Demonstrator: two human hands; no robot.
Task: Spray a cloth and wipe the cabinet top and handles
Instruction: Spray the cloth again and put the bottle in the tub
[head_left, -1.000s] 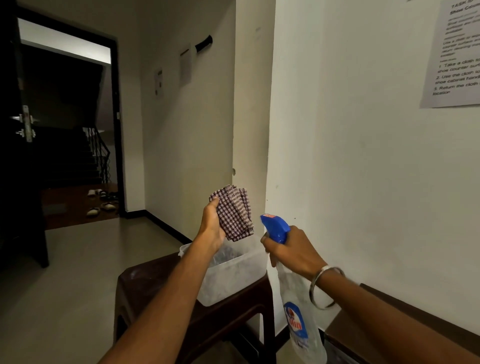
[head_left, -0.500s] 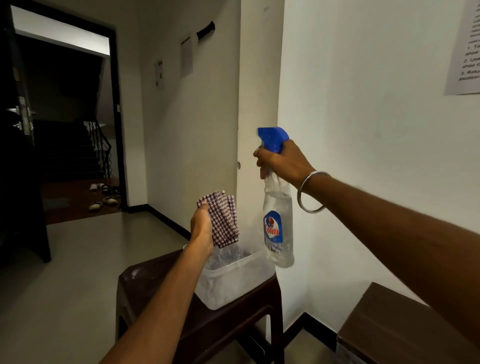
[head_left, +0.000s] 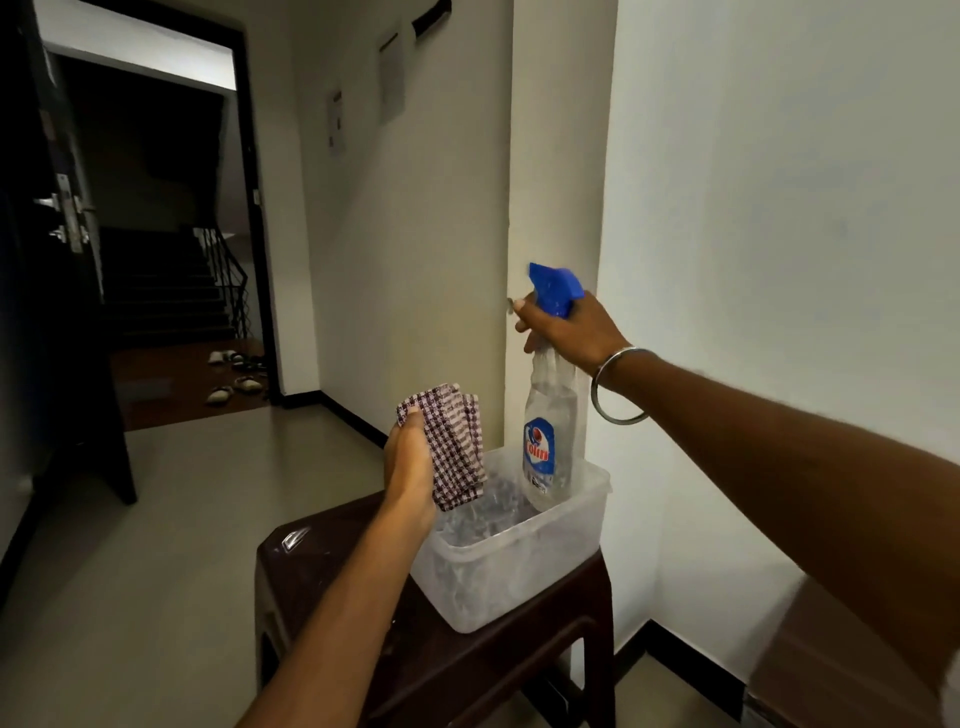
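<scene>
My left hand (head_left: 410, 462) grips a folded maroon-and-white checked cloth (head_left: 453, 441), held upright over the near-left corner of a clear plastic tub (head_left: 519, 577). My right hand (head_left: 569, 327) grips the neck of a clear spray bottle (head_left: 549, 441) with a blue trigger head, whose nozzle points left, above the cloth. The bottle hangs upright, with its base inside the tub's far side. A corner of the brown cabinet top (head_left: 841, 670) shows at the lower right, under my right forearm.
The tub sits on a dark brown plastic stool (head_left: 452, 670) against a white wall corner. An open dark door (head_left: 62, 249) and a doorway onto stairs are at the left, with several sandals (head_left: 234, 374) on the floor beyond.
My right hand lifted the spray bottle from low beside the tub, then brought it down so its base is in the tub. The left hand with the cloth sank a little.
</scene>
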